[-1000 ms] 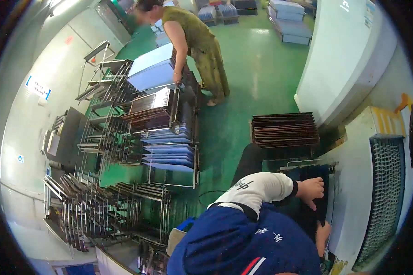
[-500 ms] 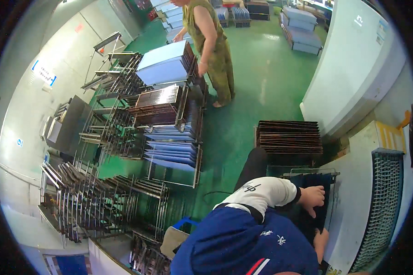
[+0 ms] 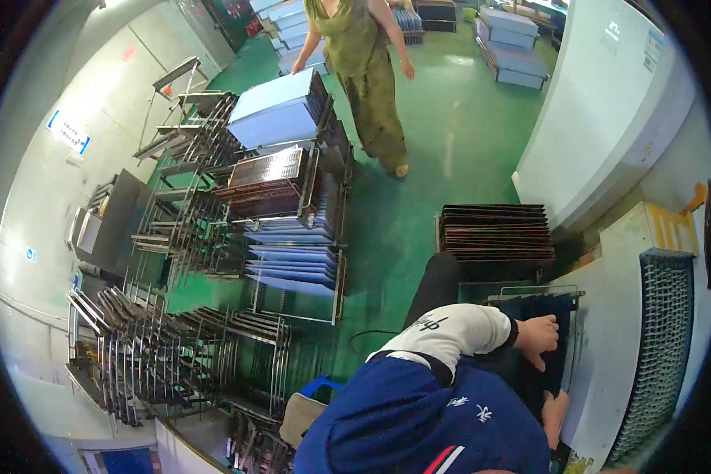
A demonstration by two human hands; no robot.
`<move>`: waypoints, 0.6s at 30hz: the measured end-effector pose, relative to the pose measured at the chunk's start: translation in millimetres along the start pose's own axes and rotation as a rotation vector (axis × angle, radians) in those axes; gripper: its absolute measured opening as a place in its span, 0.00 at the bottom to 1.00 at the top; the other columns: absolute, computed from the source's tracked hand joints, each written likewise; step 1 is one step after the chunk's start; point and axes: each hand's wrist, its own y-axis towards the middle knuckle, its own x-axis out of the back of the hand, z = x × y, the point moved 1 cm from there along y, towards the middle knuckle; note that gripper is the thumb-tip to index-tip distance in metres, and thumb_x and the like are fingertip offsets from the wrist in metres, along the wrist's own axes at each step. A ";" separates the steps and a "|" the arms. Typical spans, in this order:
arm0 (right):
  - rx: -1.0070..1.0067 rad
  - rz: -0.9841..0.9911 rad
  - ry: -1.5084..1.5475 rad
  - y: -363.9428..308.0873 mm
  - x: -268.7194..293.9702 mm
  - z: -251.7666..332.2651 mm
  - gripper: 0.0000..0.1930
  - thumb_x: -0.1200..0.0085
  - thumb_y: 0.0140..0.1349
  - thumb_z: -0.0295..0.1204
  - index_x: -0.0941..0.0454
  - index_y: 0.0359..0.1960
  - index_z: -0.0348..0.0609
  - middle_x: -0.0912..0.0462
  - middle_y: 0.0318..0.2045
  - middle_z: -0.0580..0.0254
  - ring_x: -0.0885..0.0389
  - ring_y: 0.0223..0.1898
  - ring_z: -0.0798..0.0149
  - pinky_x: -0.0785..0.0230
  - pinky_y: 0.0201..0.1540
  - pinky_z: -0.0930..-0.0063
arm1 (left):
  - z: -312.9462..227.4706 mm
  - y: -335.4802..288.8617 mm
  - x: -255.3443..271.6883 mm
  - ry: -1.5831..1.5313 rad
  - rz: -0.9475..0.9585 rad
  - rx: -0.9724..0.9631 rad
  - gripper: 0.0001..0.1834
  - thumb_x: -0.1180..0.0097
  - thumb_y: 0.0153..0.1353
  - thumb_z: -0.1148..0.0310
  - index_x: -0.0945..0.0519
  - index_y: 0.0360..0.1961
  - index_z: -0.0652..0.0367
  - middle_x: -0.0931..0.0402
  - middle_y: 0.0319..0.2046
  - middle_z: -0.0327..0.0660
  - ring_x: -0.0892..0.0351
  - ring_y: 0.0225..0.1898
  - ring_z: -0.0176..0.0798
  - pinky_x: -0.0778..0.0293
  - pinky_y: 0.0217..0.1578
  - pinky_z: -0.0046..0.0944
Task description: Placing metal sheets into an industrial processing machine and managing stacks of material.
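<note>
Dark, thin panels stand packed in a wire-framed rack at the lower right, beside a pale cabinet-like surface. My left hand, at the end of a white sleeve, lies over the panels. Its fingers bend over their far edge and its thumb points down along them. Closer to the lower edge, my right hand grips the near part of the same dark panels, thumb uppermost. The rest of its fingers are hidden behind the dark material. How many panels lie between my hands I cannot tell.
Another rack of dark panels stands just beyond. At left are metal racks and a tall trolley with light-blue panels. A co-worker stands beside it on the green floor. A white cabinet and a metal mesh belt are at right.
The co-worker has turned toward me and stepped slightly, one arm now hanging away from the trolley. My hands have stayed almost in place on the dark panels.
</note>
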 end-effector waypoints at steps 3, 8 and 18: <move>-0.105 -0.017 -0.019 -1.8 22.9 -12.3 0.22 0.35 0.55 0.32 0.19 0.50 0.35 0.17 0.45 0.37 0.20 0.49 0.37 0.30 0.52 0.52 | -0.1 -0.1 -1.5 -0.004 -0.037 -0.001 0.30 0.32 0.44 0.35 0.12 0.32 0.54 0.17 0.34 0.39 0.24 0.45 0.44 0.38 0.51 0.46; -0.216 0.024 -0.022 -17.6 108.4 17.9 0.30 0.34 0.54 0.34 0.25 0.59 0.33 0.25 0.58 0.39 0.28 0.60 0.41 0.36 0.62 0.52 | 5.5 -0.8 -5.4 0.004 -0.041 -0.013 0.31 0.32 0.43 0.35 0.12 0.32 0.53 0.17 0.35 0.40 0.24 0.46 0.45 0.37 0.51 0.46; -0.384 -0.298 0.159 -55.9 264.1 -105.6 0.39 0.39 0.64 0.45 0.37 0.70 0.32 0.33 0.68 0.44 0.31 0.65 0.52 0.43 0.70 0.62 | 9.3 8.0 -16.5 -0.034 -0.071 -0.046 0.33 0.33 0.44 0.33 0.12 0.33 0.54 0.17 0.36 0.41 0.24 0.48 0.47 0.37 0.54 0.48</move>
